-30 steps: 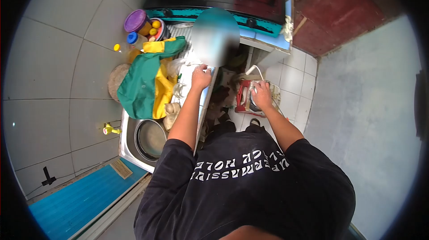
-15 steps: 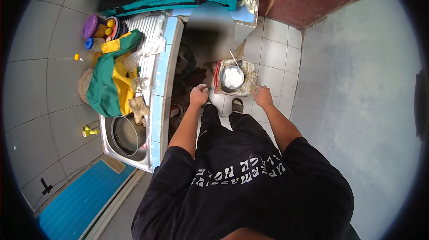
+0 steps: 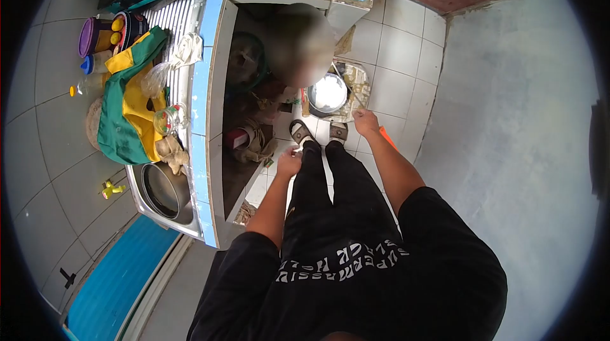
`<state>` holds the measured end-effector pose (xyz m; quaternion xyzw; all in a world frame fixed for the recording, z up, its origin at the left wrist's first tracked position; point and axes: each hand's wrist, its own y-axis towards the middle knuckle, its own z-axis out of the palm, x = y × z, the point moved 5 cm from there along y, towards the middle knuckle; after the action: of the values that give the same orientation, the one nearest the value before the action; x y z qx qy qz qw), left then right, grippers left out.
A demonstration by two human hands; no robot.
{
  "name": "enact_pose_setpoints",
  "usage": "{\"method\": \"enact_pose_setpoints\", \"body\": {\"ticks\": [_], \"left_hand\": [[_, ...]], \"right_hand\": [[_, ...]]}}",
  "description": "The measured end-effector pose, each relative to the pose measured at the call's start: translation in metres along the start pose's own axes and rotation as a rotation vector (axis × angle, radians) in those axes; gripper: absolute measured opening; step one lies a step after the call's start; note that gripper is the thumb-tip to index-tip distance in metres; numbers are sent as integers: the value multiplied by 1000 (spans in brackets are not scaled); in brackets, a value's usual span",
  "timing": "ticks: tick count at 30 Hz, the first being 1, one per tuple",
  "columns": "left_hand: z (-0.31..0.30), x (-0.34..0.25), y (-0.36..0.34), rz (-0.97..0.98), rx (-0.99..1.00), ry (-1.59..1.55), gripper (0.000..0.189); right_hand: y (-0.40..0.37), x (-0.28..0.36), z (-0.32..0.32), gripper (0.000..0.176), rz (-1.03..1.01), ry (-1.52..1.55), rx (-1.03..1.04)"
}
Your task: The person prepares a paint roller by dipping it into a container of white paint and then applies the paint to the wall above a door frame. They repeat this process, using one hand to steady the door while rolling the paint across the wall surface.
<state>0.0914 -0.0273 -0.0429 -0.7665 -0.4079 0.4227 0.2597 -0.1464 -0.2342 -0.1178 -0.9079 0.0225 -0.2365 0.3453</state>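
Observation:
My right hand [image 3: 365,123] is closed, and a thin stick [image 3: 358,102] runs up from its fingers beside a round pot [image 3: 328,94]. The pot holds something bright white. It stands on a low, stained, light-coloured stand [image 3: 363,80] on the floor, past my feet. My left hand [image 3: 290,162] hangs beside my left leg, away from the pot. Its fingers are curled, and whether anything small is between them is hidden. A blurred patch covers the area just beyond the pot.
On the left, a counter [image 3: 198,99] carries a green-and-yellow cloth [image 3: 127,118], tubs and a jar. A sink [image 3: 198,226] holds a round pan [image 3: 159,191]. Under the counter are a green basin [image 3: 262,64] and bundled cloth [image 3: 257,141]. A wall [image 3: 508,150] rises on the right.
The view has shifted, showing more of the space under the counter. My left hand has dropped back toward my leg. My right hand is nearer the stand, and something orange shows behind its forearm.

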Motion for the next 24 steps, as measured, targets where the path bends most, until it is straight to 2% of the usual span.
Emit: {"method": "enact_pose_setpoints", "body": {"ticks": [6, 8, 10, 15, 17, 21, 24], "left_hand": [[27, 37, -11, -112, 21, -133, 35], [25, 36, -19, -161, 35, -146, 34], [26, 44, -18, -129, 14, -148, 34], [13, 37, -25, -46, -31, -171, 33], [8, 29, -30, -78, -38, -210, 32], [16, 40, -32, -93, -45, -212, 33], [30, 47, -36, -61, -34, -254, 32]], "right_hand": [[27, 30, 17, 40, 65, 85, 37], [34, 30, 24, 38, 46, 17, 40], [50, 30, 30, 32, -4, -103, 74], [53, 19, 30, 37, 11, -134, 96], [55, 15, 34, 40, 78, -150, 156], [58, 23, 41, 42, -8, -129, 198], [56, 25, 39, 36, -54, -116, -74]]}}
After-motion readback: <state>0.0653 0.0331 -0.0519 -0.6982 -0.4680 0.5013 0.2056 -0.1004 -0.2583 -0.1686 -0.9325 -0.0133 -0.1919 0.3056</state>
